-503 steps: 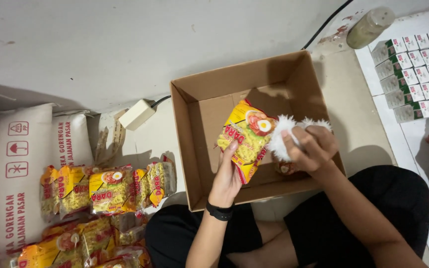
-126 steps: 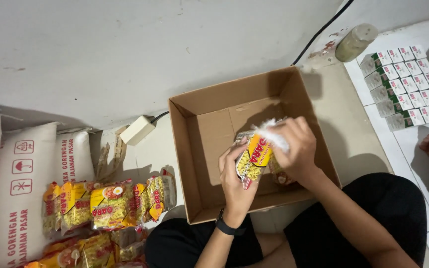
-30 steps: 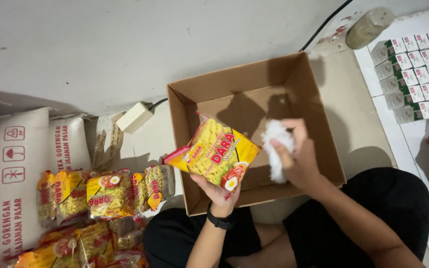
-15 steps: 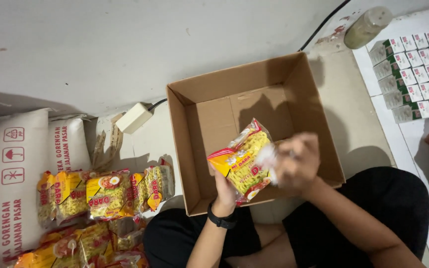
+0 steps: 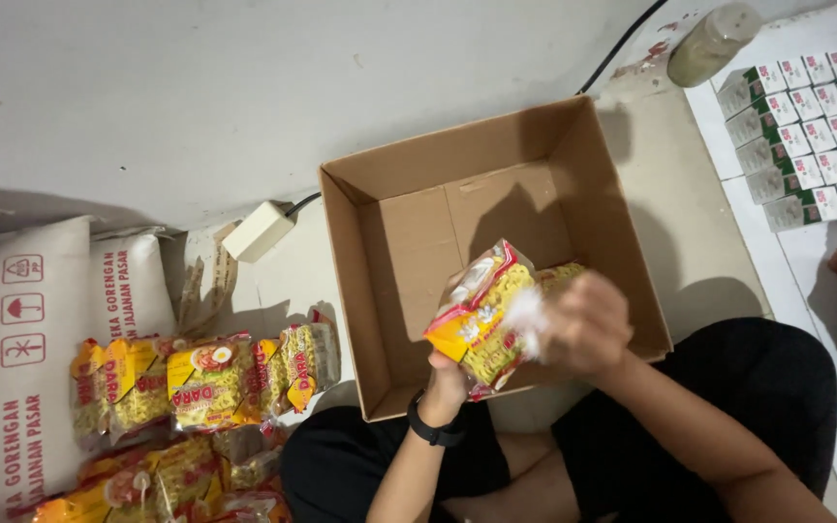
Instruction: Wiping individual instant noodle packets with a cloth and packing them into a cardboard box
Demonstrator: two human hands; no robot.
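Currently seen from above: sitting cross-legged on the floor, black trousers, both hands raised over an open cardboard box. Left hand, with a dark band on the wrist, closed around the lower end of a yellow noodle packet, holding it tilted, just above the front part of the box. Right hand blurred, pressed against the right side of the same packet; something white and crumpled, maybe a cloth or tissue, between this hand and the packet. Fingers curled, but cannot tell exactly how tight because of the blur. Behind the packet, low in the box, a bit of another yellow packet, partly hidden.

Left of the box, on the floor, a row of similar yellow packets standing side by side, more of them lying below near the knee. Further left, big white sacks with red print, leaning against the wall. Near the back left corner of the box, a small cream-coloured plug block with a dark cable. At top right, well apart from the box, rows of small white and green cartons on the tiled floor, and a pale bottle lying beside them.
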